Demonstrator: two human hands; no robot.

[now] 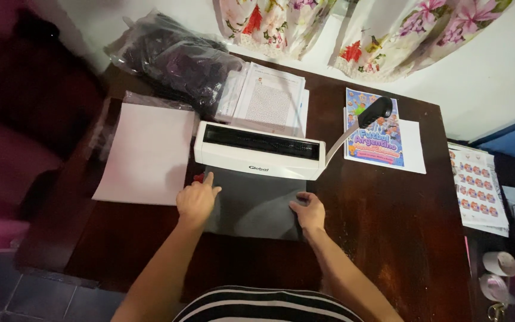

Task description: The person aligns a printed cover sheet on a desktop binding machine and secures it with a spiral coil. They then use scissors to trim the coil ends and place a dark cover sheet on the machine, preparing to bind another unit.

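Our left hand point(196, 200) lies flat on the near left corner of the dark sheet point(256, 206), forefinger pointing at the white binding machine point(257, 150); our right hand point(309, 211) pinches the sheet's right edge between thumb and fingers. The sheet lies on the table point(377, 226), its far edge at the machine's slot. We do well to keep both edges square and push evenly. Left lies white paper point(147, 152); right, the lever point(365, 118) and a colourful booklet point(377, 134).
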